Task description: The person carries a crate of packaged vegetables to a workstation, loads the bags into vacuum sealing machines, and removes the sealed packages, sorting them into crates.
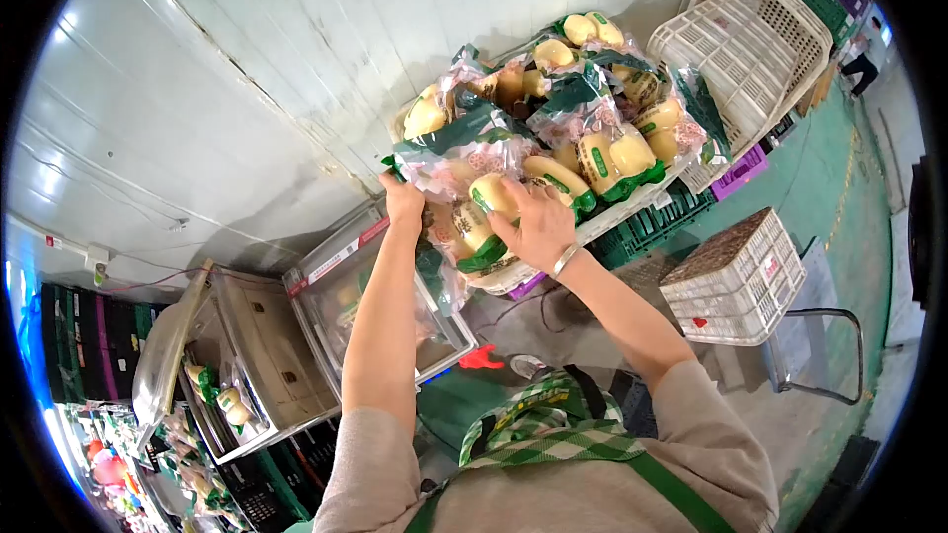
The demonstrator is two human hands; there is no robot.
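My left hand (400, 201) is closed on the gathered top corner of a clear printed bag (472, 229) holding pale yellow, rounded produce; its exact kind I cannot make out. On the front of that bag my right hand (541, 226) rests, thumb and index finger apart, touching the plastic over the produce. A bracelet circles the right wrist. The bag lies at the near left end of a heap of similar bags (620, 160), with pink print and dark green edges. They fill a pale crate, mostly hidden beneath them.
White empty-looking crates (726, 64) are stacked at the far right. A white crate (736, 276) stands by a trolley with a metal handle (857, 365). On the left are a clear-lidded box (370, 286) and an open cabinet (267, 336). A pale wall (247, 89) rises behind; a distant person (863, 59) stands at right.
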